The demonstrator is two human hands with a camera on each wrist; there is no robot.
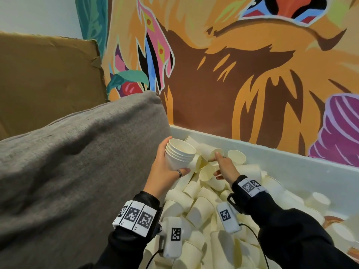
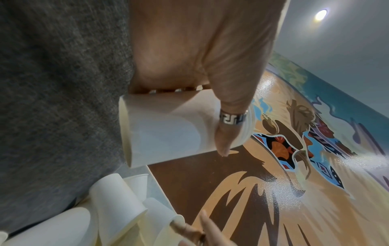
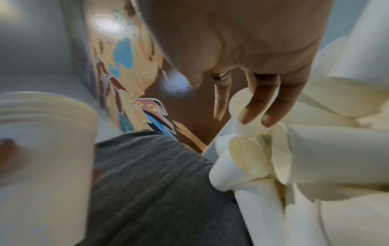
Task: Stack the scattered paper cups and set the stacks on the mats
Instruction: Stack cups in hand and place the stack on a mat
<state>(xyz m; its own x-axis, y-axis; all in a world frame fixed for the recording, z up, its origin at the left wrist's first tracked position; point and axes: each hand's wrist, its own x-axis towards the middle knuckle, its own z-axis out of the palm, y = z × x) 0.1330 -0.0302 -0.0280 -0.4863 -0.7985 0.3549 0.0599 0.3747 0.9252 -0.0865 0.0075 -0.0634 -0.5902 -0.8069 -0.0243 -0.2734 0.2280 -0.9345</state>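
My left hand grips a nested stack of several white paper cups, mouth up, held above the left end of the bin. In the left wrist view the ringed thumb lies across the stack. My right hand reaches into the pile just right of the stack. Its fingers are spread, and the fingertips touch the base of a loose cup lying on its side. The thumb stands apart from that cup, so nothing is gripped.
A white bin against the painted wall holds a deep heap of loose cups. A grey cushion borders it on the left, with cardboard behind. Something brown shows among the cups at right.
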